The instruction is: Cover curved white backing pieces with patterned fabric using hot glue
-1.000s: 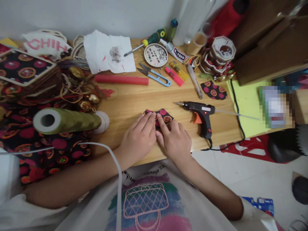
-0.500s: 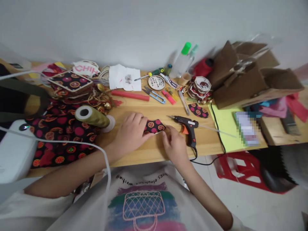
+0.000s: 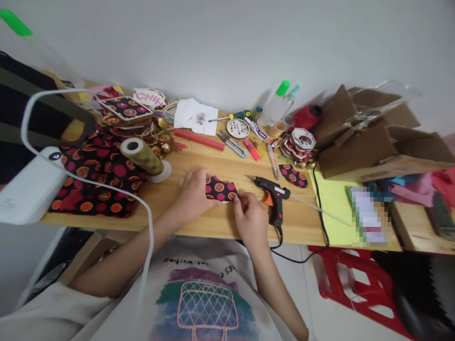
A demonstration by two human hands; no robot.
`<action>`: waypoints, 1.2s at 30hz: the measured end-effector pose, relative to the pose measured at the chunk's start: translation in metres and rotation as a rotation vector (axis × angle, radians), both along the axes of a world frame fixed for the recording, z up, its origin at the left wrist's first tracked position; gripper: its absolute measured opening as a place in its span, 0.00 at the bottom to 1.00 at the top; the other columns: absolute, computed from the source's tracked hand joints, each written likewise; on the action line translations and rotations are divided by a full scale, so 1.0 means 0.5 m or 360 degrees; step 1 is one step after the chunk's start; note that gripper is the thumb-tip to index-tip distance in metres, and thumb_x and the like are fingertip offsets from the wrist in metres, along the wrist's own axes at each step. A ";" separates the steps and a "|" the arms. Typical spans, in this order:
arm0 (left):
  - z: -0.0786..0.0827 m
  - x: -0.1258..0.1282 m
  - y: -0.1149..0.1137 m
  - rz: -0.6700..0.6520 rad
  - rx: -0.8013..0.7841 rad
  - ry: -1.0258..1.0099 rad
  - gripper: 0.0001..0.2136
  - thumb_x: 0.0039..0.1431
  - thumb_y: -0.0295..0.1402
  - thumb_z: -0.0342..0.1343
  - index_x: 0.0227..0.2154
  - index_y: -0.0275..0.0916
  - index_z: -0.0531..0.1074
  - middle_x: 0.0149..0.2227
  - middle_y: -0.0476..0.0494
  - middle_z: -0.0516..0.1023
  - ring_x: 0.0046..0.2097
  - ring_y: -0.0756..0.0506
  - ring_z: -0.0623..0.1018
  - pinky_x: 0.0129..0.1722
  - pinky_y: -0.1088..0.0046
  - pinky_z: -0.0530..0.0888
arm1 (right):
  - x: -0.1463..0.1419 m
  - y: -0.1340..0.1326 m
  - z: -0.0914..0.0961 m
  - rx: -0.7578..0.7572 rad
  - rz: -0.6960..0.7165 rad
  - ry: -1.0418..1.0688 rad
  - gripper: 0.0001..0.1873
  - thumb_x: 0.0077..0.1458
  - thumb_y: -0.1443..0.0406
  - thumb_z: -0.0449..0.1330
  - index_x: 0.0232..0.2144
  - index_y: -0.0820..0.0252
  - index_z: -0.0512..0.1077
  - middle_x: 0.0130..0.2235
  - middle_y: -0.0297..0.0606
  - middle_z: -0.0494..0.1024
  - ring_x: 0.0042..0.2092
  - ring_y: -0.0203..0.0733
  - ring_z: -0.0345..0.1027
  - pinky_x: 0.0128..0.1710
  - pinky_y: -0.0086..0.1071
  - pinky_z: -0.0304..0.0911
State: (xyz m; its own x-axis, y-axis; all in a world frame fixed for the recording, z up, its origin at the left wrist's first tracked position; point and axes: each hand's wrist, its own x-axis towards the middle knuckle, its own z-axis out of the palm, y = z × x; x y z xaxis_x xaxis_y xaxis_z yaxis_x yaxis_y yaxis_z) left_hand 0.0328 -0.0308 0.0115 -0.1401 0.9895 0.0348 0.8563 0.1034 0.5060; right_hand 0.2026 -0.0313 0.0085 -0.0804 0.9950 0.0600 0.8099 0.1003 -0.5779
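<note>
A small piece of black fabric with a red and orange round pattern (image 3: 221, 190) lies between my hands, a thin pale edge showing along its lower side. My left hand (image 3: 195, 195) is closed over its left end, with the thumb along the lower edge. At the lower right corner, my right hand (image 3: 251, 219) pinches the piece between thumb and fingers. Just right of that hand, a black glue gun (image 3: 277, 190) with an orange trigger rests on its side, nozzle pointing left. A second patterned fabric piece (image 3: 294, 176) lies beyond the gun.
Behind my hands are blue thread snips (image 3: 232, 145), a screwdriver (image 3: 234, 115) and a red strip (image 3: 199, 139). A thread spool (image 3: 144, 158) and patterned cloth (image 3: 95, 189) are at left. Cardboard boxes (image 3: 359, 147) stand right. A white cable (image 3: 144, 203) crosses my left arm.
The camera view has shifted, so the bench appears lower at right. The fabric piece has tilted and shows more of its patterned face. Both hands still hold it.
</note>
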 end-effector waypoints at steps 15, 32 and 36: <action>0.038 -0.010 -0.037 0.0014 -0.0007 -0.1026 0.10 0.48 0.36 0.65 0.33 0.40 0.76 0.36 0.48 0.82 0.39 0.46 0.79 0.41 0.70 0.75 | 0.020 -0.008 0.015 0.0074 0.0190 0.0496 0.10 0.53 0.58 0.64 0.34 0.57 0.76 0.27 0.32 0.71 0.29 0.36 0.63 0.30 0.31 0.59; 0.116 -0.001 -0.059 0.0077 -0.0118 -0.1728 0.10 0.42 0.27 0.69 0.30 0.35 0.77 0.27 0.52 0.81 0.28 0.53 0.76 0.29 0.80 0.73 | 0.022 -0.011 0.117 -0.0163 0.0473 0.1178 0.04 0.53 0.68 0.65 0.33 0.55 0.77 0.31 0.29 0.78 0.32 0.32 0.67 0.32 0.29 0.63; 0.124 -0.006 -0.061 -0.0012 -0.0096 -0.1628 0.08 0.44 0.26 0.69 0.29 0.35 0.78 0.28 0.52 0.81 0.28 0.55 0.76 0.28 0.82 0.72 | 0.021 -0.012 0.118 -0.0281 0.0411 0.1313 0.02 0.54 0.67 0.66 0.30 0.53 0.78 0.29 0.28 0.78 0.31 0.31 0.67 0.31 0.28 0.63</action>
State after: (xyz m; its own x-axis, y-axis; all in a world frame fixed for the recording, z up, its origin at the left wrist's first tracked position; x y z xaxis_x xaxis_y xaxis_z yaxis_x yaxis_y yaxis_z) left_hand 0.0300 -0.0611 0.0737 -0.0687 0.9866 -0.1478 0.0179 0.1493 0.9886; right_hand 0.2128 -0.0375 0.0674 -0.3032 0.9518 0.0455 0.0916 0.0766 -0.9928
